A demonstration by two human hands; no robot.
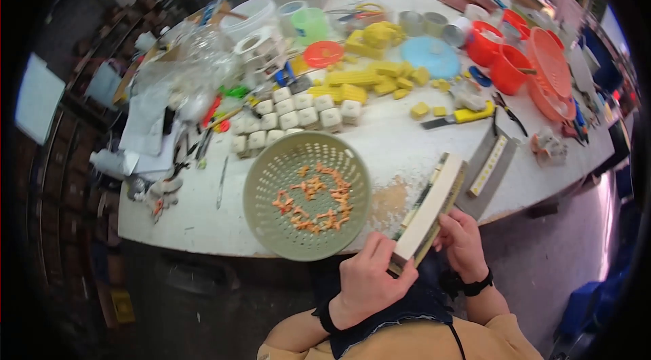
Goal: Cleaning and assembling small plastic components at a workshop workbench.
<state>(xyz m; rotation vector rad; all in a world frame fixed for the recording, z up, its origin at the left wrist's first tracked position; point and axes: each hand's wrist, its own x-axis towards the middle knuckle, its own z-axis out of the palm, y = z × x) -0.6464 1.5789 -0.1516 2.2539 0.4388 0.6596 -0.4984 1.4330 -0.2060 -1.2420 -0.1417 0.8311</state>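
My left hand (369, 275) is closed around the near end of a long cream-coloured rectangular block (434, 205) with darker, layered-looking sides. My right hand (466, 241) grips the same block along its right side, fingers curled against it. The block slants over the table's front edge, its far end pointing away and to the right. Left of it stands a grey-green colander (255, 214) with small branching orange pieces (312, 189) inside. Light brown crumbs (390, 201) lie between colander and block. Just right of the block is a flat grey bar (475, 203) bearing a pale strip (488, 167).
Several white cubes (308, 117) stand behind the colander. Yellow blocks (352, 78), a blue disc (430, 55) and a yellow-handled knife (472, 113) lie farther back. Red cups (510, 70) and an orange basket (548, 65) are at right. Clear plastic bags (200, 55) pile up at left.
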